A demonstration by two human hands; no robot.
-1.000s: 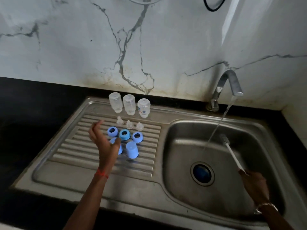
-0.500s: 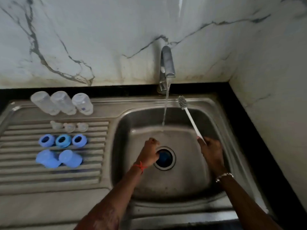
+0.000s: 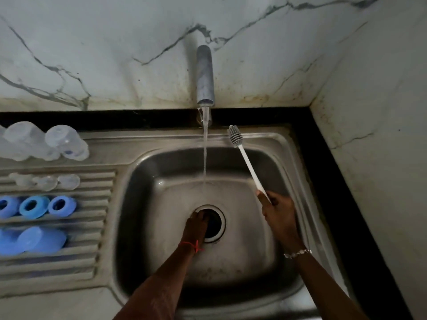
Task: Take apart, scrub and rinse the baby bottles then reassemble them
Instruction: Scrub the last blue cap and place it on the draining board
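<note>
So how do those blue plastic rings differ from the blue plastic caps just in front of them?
The blue plastic rings have an open hole through the middle; the blue plastic caps are closed domes. The rings sit flat, holes up; the caps lie on their sides. The caps look bigger. Both rest on the ribbed steel draining board.

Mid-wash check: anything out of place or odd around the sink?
Only the left hand: it sits in the drain opening while the tap runs and the right hand holds the brush beside the stream.

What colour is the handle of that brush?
The brush handle is white, gripped by the right hand; the head view shows it.
</note>
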